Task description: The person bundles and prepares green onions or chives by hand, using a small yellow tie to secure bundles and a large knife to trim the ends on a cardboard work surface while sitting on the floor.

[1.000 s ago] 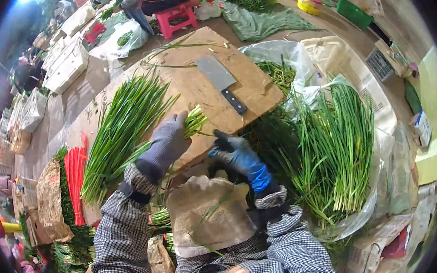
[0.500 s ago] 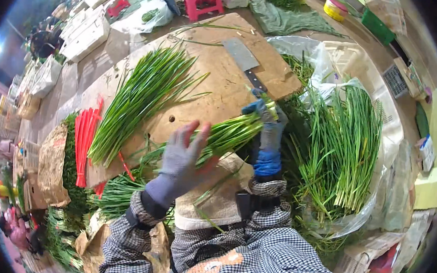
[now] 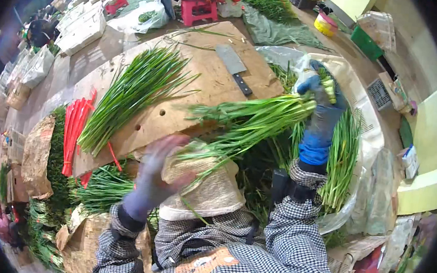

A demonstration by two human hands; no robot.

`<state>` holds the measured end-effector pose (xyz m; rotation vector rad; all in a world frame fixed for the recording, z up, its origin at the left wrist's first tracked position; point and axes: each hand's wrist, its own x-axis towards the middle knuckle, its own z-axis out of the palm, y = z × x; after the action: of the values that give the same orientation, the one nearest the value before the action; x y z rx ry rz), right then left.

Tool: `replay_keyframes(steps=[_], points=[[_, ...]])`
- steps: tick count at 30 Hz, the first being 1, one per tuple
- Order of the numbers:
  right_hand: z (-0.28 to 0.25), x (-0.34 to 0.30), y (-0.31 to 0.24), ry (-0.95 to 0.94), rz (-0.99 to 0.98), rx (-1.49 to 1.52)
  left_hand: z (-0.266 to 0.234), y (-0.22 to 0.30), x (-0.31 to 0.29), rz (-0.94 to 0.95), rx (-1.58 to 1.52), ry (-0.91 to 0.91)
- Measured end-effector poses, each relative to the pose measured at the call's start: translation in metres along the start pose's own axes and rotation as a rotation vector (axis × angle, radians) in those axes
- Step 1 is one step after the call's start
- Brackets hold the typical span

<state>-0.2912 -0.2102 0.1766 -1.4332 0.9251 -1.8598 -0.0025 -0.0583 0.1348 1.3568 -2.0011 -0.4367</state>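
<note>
My right hand [image 3: 326, 108], in a blue and grey glove, is closed around the pale stem ends of a bunch of garlic chives [image 3: 260, 122]. The bunch stretches leftward over the near edge of a wooden board [image 3: 264, 71], its leaf tips fanned out. My left hand [image 3: 154, 175], in a greyish-purple glove, hovers over my lap with fingers apart and nothing in it; motion blurs it. A larger pile of chives [image 3: 134, 96] lies on the board's left. Farther back rests a cleaver [image 3: 230, 60] with a black handle.
Red ties [image 3: 75, 135] hang at the board's left edge. More chives [image 3: 344, 162] lie in a plastic-lined container on my right. A cloth [image 3: 207, 187] covers my lap. Beyond the board, a person sits on a pink stool [image 3: 199, 12] near another heap of greens [image 3: 270, 4].
My right hand has swung right and away from me with the bunch, whose leaves have come off my left side. My left hand has drawn slightly left and nearer. The view has shifted.
</note>
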Motion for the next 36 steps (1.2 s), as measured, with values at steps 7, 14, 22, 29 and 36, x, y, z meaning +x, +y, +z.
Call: replay_keyframes(steps=[7,14,22,29,36], points=[[-0.013,-0.029,-0.076,0.160,-0.038,0.198,0.147,0.084,0.045,-0.286,-1.788,-0.540],[-0.064,-0.096,-0.063,0.204,0.119,0.309,0.148,0.054,0.105,-0.458,-2.297,-0.146],[-0.112,-0.148,-0.014,0.175,0.314,0.187,0.126,0.005,0.082,-0.398,-2.066,0.095],[-0.113,-0.155,-0.009,0.106,0.370,0.119,0.117,0.002,0.050,-0.436,-2.048,0.135],[-0.233,-0.191,-0.032,0.199,0.447,-0.373,0.087,-0.032,0.021,-0.393,-1.838,0.239]])
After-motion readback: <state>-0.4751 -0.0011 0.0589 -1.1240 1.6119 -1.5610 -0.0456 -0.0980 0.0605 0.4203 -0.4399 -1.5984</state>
